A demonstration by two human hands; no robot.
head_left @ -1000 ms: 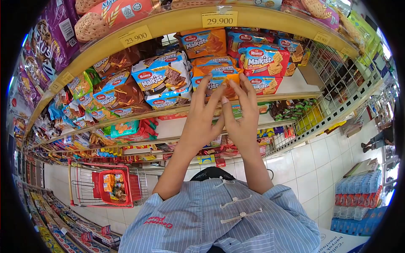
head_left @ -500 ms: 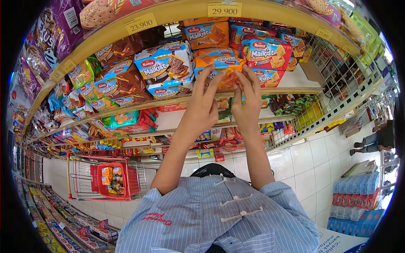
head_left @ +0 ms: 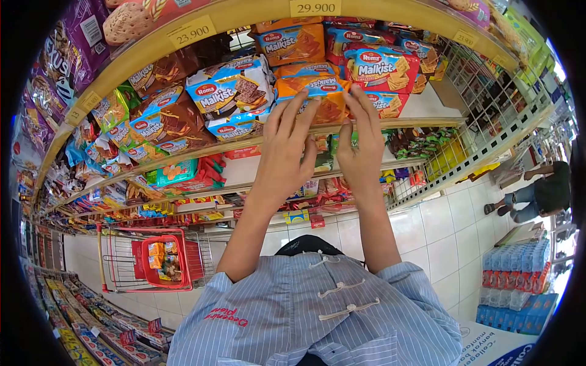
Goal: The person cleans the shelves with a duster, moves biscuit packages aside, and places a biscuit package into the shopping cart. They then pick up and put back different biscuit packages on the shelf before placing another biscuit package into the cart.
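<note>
An orange pack of Malkist crackers [head_left: 317,97] sits at the front of the biscuit shelf, with another orange pack just behind it. My left hand [head_left: 287,143] rests its outstretched fingertips on the pack's left and front side. At the pack's right end, my right hand [head_left: 360,143] touches with its fingers extended, thumb apart below. Neither hand wraps round the pack. To the left stand white-and-blue Malkist packs [head_left: 229,94]; to the right is a red Malkist pack [head_left: 381,68].
Below runs a wooden shelf edge [head_left: 421,122] over lower shelves of snacks. A wire grid [head_left: 488,116] closes the shelf's right end. Behind on the left stands a trolley holding a red basket [head_left: 146,259] with packs inside. Bottled-water packs [head_left: 516,280] and a person [head_left: 546,189] are at right.
Both hands have shifted slightly lower on the orange pack, and their fingers lie straighter against it. The view has moved a little. The person at right has come further into view.
</note>
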